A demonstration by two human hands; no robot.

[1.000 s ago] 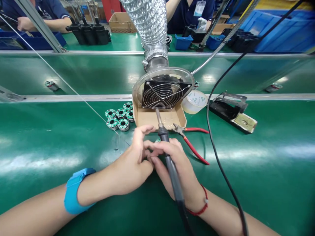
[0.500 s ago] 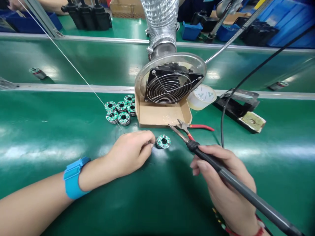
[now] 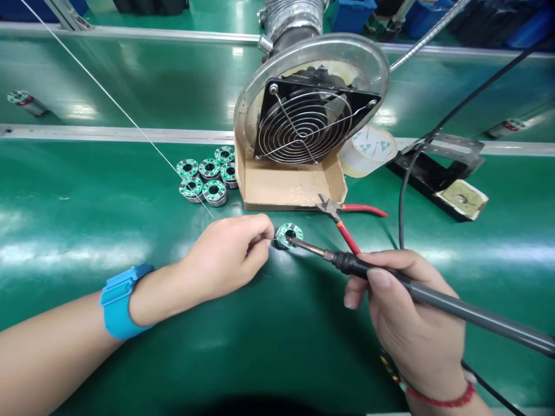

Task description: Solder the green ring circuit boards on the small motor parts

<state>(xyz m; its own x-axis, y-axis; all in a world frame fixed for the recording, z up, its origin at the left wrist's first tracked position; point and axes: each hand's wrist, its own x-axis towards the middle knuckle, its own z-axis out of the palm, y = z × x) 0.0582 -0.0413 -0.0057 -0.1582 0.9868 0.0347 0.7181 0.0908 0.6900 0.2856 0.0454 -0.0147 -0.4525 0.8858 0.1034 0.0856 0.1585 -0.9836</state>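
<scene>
My left hand (image 3: 229, 254) is closed in a pinch on a thin solder wire (image 3: 130, 118) that runs up to the far left, with its end at a small round motor part with a green circuit board (image 3: 289, 234) on the green mat. My right hand (image 3: 410, 315) is wrapped round a soldering iron (image 3: 433, 297). The iron's tip touches the green board from the right. A blue strap sits on my left wrist (image 3: 121, 300).
Several more round green-board parts (image 3: 206, 176) lie beside a cardboard tray (image 3: 290, 185) under a fume fan with a wire grille (image 3: 303, 118). Red-handled cutters (image 3: 347, 216), a tape roll (image 3: 368, 149) and an iron stand with sponge (image 3: 451, 179) lie to the right. A black cable (image 3: 403, 190) crosses the mat.
My hands have parted from over the part. My right hand has swung the iron down from upright so its tip meets the green board; my left hand holds the wire at the board.
</scene>
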